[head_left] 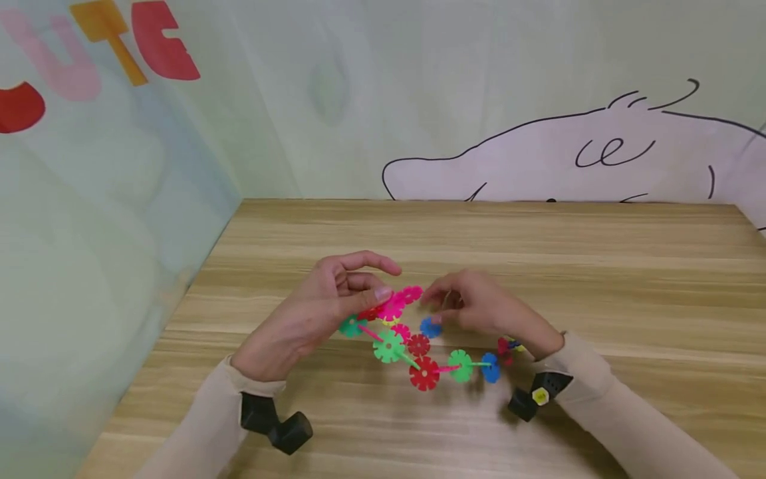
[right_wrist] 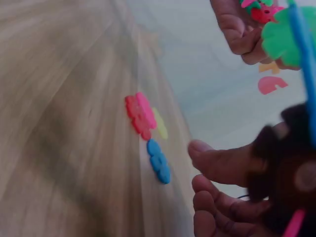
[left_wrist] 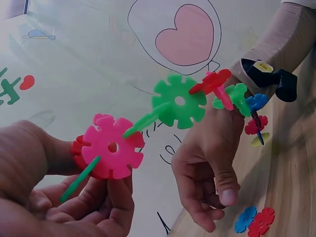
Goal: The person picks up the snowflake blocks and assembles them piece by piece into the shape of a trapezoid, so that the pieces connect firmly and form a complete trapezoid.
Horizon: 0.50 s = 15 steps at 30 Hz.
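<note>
My left hand (head_left: 317, 303) pinches one end of a chain of slotted plastic flower discs, at a pink disc (left_wrist: 123, 163) with a red one behind it. From there the chain hangs rightward through a green disc (head_left: 389, 354), a red disc (head_left: 424, 382) and a blue disc (head_left: 490, 368), past the right wrist. Fingers loosely bent and holding nothing, my right hand (head_left: 479, 303) hovers over the table beside a loose blue disc (right_wrist: 158, 161). Close by lie loose red (right_wrist: 133, 116), pink (right_wrist: 146, 109) and yellow (right_wrist: 160, 123) discs.
The wood-grain table (head_left: 479, 246) carries the loose discs near its middle. A printed backdrop (head_left: 311, 133) with letters and a line drawing stands along the far and left edges. Black wrist cameras (head_left: 291, 432) sit on both sleeves, the right one close to the chain's far end.
</note>
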Tool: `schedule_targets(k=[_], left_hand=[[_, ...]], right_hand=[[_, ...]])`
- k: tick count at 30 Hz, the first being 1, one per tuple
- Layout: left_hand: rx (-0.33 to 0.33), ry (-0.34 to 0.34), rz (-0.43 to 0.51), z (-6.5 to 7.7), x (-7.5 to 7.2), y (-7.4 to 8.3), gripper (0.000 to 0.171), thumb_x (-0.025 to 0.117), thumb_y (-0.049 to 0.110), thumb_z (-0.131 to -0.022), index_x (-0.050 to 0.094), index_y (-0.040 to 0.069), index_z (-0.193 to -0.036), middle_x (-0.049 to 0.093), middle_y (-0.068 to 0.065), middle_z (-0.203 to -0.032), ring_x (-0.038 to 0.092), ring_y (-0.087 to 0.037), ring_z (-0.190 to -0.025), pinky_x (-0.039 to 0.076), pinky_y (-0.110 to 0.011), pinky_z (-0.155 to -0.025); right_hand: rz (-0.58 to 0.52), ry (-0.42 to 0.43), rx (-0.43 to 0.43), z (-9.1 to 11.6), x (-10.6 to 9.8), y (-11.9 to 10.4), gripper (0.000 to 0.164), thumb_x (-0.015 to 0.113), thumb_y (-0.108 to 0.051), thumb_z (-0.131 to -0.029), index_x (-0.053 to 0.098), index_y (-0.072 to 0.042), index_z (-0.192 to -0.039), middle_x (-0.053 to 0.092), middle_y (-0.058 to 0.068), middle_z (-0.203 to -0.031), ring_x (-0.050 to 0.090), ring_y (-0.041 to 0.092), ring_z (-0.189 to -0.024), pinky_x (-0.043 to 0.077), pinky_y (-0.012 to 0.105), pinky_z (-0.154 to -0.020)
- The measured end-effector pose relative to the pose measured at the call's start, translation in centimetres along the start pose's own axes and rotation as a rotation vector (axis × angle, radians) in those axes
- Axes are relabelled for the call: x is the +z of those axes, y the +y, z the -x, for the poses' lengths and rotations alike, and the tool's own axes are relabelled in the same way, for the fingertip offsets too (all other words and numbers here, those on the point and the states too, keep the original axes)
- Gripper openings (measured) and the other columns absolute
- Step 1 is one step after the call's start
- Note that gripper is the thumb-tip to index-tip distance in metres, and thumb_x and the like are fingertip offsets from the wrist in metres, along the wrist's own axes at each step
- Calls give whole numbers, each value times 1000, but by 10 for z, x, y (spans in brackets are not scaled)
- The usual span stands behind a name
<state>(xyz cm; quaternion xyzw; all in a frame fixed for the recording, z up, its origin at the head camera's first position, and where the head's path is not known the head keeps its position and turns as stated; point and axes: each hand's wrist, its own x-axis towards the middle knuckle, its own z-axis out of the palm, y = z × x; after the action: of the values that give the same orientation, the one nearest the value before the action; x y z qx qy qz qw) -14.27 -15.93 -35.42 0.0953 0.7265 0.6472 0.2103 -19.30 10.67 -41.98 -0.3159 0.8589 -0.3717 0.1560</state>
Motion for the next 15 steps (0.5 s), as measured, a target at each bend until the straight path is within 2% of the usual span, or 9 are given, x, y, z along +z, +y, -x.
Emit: schedule_targets(k=[3, 7, 10, 15], left_hand=[[-2, 1, -7, 1, -1, 0, 32, 68, 7, -103, 65, 8, -135, 73, 4, -88, 67, -12, -80, 55, -22, -68], [-6, -4, -1, 1, -1, 1, 31, 67, 7, -104, 65, 8, -135, 73, 3, -89, 67, -15, -80, 58, -24, -65], [2, -8, 9, 1, -1, 1, 31, 67, 6, -103, 65, 7, -134, 73, 3, -89, 67, -14, -80, 58, -24, -65], [17, -6, 6, 1, 0, 1, 31, 67, 4, -103, 65, 5, -134, 72, 6, -87, 65, -10, -78, 54, -21, -66]], right_hand=[[21, -62, 0, 1, 3, 4, 23, 82, -12, -94, 79, -11, -117, 75, 2, -99, 62, 14, -84, 56, 28, -78], [65, -82, 27, 1, 7, 3, 19, 83, -12, -93, 78, -16, -112, 66, 2, -95, 58, 15, -83, 53, 28, -74], [88, -70, 51, 0, 9, 3, 16, 84, -13, -93, 76, -16, -107, 66, 1, -98, 57, 15, -87, 52, 28, -77], [12, 12, 63, -1, 7, 4, 10, 81, -8, -95, 73, -12, -99, 73, 0, -92, 62, 15, -85, 54, 30, -80]])
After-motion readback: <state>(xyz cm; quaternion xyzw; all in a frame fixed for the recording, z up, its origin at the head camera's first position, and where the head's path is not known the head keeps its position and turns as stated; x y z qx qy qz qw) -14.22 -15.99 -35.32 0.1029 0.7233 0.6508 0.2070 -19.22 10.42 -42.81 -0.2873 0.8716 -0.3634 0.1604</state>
